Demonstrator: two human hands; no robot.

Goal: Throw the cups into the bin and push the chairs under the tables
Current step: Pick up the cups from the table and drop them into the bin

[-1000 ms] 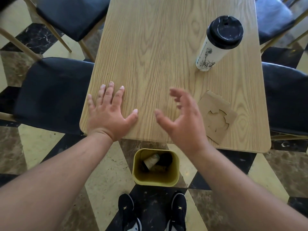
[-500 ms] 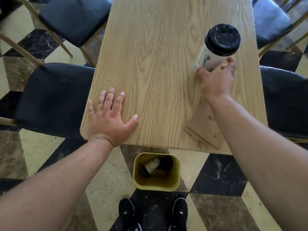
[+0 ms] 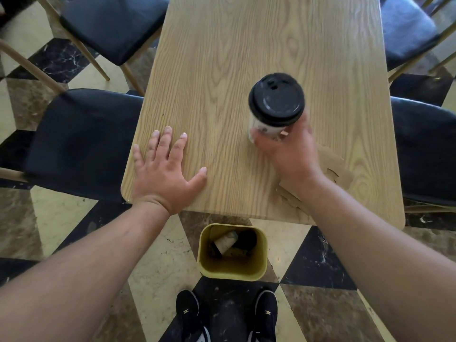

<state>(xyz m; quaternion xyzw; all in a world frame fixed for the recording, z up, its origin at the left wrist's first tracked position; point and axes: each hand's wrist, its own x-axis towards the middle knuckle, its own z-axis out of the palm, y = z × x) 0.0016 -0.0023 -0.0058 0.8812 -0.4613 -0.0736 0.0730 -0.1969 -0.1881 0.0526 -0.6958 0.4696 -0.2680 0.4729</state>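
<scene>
My right hand [image 3: 287, 150] grips a white paper cup [image 3: 265, 125] with a black lid [image 3: 276, 97], held above the wooden table [image 3: 246, 58]. My left hand [image 3: 164, 170] lies flat on the table's near left corner, fingers spread, holding nothing. A yellow bin [image 3: 232, 266] stands on the floor just below the table's near edge, with a cup [image 3: 225, 241] lying inside it. Black-cushioned chairs stand around: near left [image 3: 81, 144], far left [image 3: 111, 23], near right [image 3: 424, 154], far right [image 3: 404, 30]. Their seats are mostly out from under the table.
A flat cardboard cup holder [image 3: 330, 176] lies on the table under my right wrist. My black shoes [image 3: 187, 314] stand on the checkered marble floor [image 3: 61, 218] right behind the bin.
My right hand reached to the cup, closed on it, lifted it and brought it toward me. My left hand stayed flat on the table.
</scene>
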